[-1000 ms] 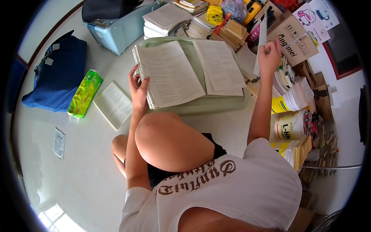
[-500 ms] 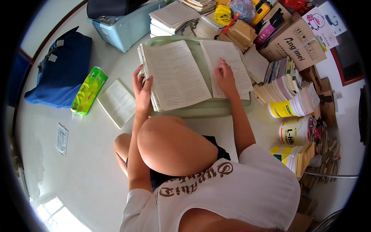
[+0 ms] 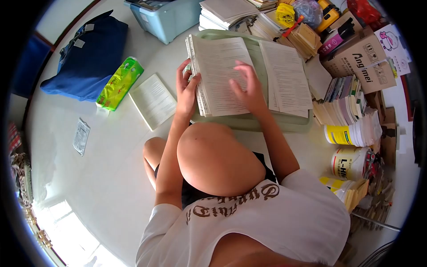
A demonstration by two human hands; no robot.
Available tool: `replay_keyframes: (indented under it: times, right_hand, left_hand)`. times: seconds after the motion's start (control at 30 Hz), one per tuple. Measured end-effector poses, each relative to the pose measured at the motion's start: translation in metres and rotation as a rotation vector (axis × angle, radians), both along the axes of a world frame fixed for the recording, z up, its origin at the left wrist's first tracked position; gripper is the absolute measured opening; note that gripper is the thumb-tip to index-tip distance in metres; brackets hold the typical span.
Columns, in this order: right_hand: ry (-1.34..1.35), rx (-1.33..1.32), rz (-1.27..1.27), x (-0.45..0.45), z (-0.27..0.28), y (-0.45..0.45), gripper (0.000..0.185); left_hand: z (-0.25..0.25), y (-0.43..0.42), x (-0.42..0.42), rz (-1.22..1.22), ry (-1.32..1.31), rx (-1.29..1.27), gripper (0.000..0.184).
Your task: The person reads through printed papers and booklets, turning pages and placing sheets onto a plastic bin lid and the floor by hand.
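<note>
A thick stack of printed sheets (image 3: 218, 58) lies on a pale green plastic lid or board (image 3: 240, 122) in front of my knees. My left hand (image 3: 187, 91) grips the stack's left edge, thumb on top and fingers along the side. Something small and whitish shows between those fingers, too little of it to name. Over the stack's right half hovers my right hand (image 3: 250, 91), its fingers apart and holding nothing. To its right, a few loose printed sheets (image 3: 289, 80) overlap on the same board.
On the floor at left are an open printed booklet (image 3: 153, 102), a green tissue pack (image 3: 120, 83), a blue bag (image 3: 93, 58) and a small grey packet (image 3: 81, 137). Paper piles (image 3: 227, 13), a blue bin (image 3: 171, 20), a cardboard box (image 3: 362, 62) and buckets (image 3: 349, 162) line the back and right.
My right hand has left the loose sheets and moved left over the thick stack. My left hand keeps its hold on the stack's edge. The whole view has shifted.
</note>
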State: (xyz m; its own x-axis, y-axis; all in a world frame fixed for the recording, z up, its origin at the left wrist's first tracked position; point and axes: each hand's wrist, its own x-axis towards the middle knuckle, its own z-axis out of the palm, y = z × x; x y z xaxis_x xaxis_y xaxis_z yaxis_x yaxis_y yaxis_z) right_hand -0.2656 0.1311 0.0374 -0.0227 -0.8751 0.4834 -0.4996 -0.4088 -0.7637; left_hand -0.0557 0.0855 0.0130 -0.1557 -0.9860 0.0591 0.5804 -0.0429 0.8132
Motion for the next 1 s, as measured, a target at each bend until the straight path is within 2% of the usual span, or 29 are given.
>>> replay_keyframes:
  times: [0.03,0.1,0.13,0.27,0.33,0.57,0.63,0.7,0.77,0.8,0.87,0.9,1.0]
  right_hand:
    - [-0.005,0.001,0.003,0.013,-0.006,-0.004,0.040]
    - [-0.178,0.083,0.157,0.034,-0.018,-0.010,0.052]
    - [-0.155,0.118,0.160,0.041,-0.020,-0.012,0.061]
    - [-0.163,0.125,0.145,0.061,-0.020,-0.010,0.067]
    - [-0.068,0.071,0.100,0.064,-0.023,-0.011,0.072]
    - [-0.034,0.061,0.087,0.059,-0.023,-0.011,0.069]
    - [-0.293,0.210,0.175,0.045,-0.014,-0.010,0.062]
    - [-0.289,0.207,0.109,0.015,-0.003,-0.003,0.058]
    - [0.057,0.182,-0.007,-0.029,0.004,-0.004,0.065]
    - [0.061,0.182,-0.014,-0.050,0.003,-0.002,0.065]
    - [0.551,0.148,-0.297,-0.089,-0.006,0.004,0.074]
    - [0.553,0.159,-0.305,-0.105,-0.005,0.006,0.074]
    - [0.513,0.465,-0.307,-0.129,0.003,0.016,0.092]
  left_hand:
    - [-0.002,-0.001,0.000,0.000,0.007,-0.008,0.057]
    - [-0.004,-0.001,0.001,-0.006,0.018,-0.014,0.058]
    - [-0.004,-0.002,0.001,-0.007,0.025,-0.016,0.058]
    - [-0.007,-0.004,0.003,-0.023,0.055,-0.026,0.061]
    - [-0.007,-0.003,0.002,-0.026,0.062,-0.029,0.062]
    - [-0.004,-0.002,-0.001,0.002,-0.024,-0.033,0.060]
    - [-0.003,0.001,-0.001,0.039,-0.134,-0.020,0.056]
    - [-0.002,0.002,-0.001,0.049,-0.165,-0.016,0.054]
    - [-0.002,0.002,-0.001,0.056,-0.181,0.005,0.054]
    - [0.000,0.003,-0.002,0.062,-0.176,0.005,0.053]
    - [0.000,0.000,-0.002,0.063,-0.160,0.003,0.054]
    - [0.000,0.000,-0.003,0.070,-0.149,0.004,0.054]
    - [-0.006,-0.001,-0.003,0.076,-0.168,-0.010,0.054]
